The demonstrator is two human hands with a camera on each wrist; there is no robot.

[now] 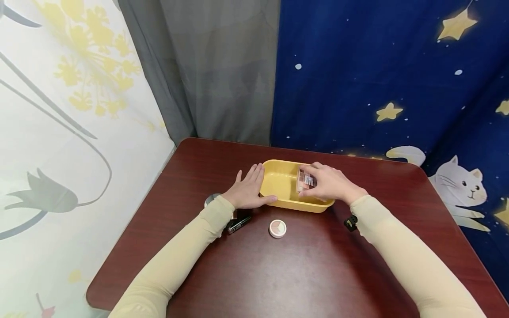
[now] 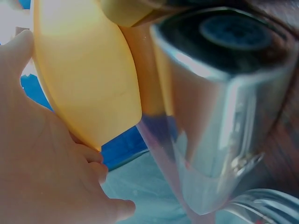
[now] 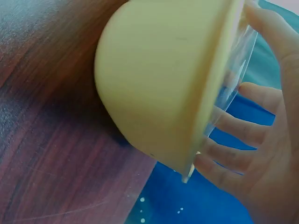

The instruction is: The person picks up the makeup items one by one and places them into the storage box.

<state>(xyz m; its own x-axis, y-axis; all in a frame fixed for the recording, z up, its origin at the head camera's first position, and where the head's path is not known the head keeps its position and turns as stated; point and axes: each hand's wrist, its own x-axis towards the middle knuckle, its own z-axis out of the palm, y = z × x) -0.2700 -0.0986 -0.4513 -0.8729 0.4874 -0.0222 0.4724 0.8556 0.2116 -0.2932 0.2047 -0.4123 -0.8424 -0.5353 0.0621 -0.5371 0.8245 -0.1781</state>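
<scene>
The right hand [image 1: 333, 182] is pinching the palette [image 1: 303, 182]—likely light, stiff, brittle; hold by edges—at three o'clock in the yellow tray [image 1: 294, 205]; the left hand [image 1: 250, 190], fingers extended, is touching nine o'clock.

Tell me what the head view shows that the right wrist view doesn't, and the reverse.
Only the head view shows the left hand, the round compact, the black item and the lettered face of the palette. Only the right wrist view shows all four fingers of the right hand distinctly; from above they mostly overlap. Both show the right hand, the yellow bin, the table and the blue curtain.
</scene>
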